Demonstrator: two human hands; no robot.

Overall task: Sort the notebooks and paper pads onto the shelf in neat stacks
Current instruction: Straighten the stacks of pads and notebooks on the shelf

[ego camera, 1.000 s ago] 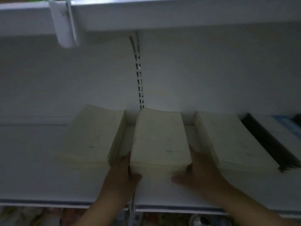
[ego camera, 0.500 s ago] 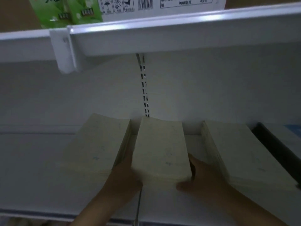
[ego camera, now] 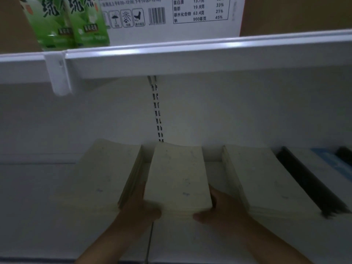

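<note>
Three cream paper-pad stacks lie side by side on the white shelf [ego camera: 38, 216]. The middle stack [ego camera: 178, 178] is held at its near end between both hands. My left hand [ego camera: 141, 210] grips its near left corner, thumb across the front edge. My right hand [ego camera: 221, 208] grips its near right corner, thumb at the front edge. The left stack [ego camera: 106, 176] and the right stack [ego camera: 266, 180] lie apart from the middle one by narrow gaps; my fingers reach into those gaps and are hidden there.
A black-spined notebook stack [ego camera: 308, 183] with a white and blue cover lies at the far right. The upper shelf [ego camera: 190, 56] overhangs close above, carrying green tea cartons [ego camera: 66, 21] and a white printed box [ego camera: 171, 16]. A slotted upright [ego camera: 157, 111] runs down the back wall.
The view has tilted up, showing the upper shelf's goods. Both hands stay on the middle stack's near corners, and the stack has been pushed slightly further back.
</note>
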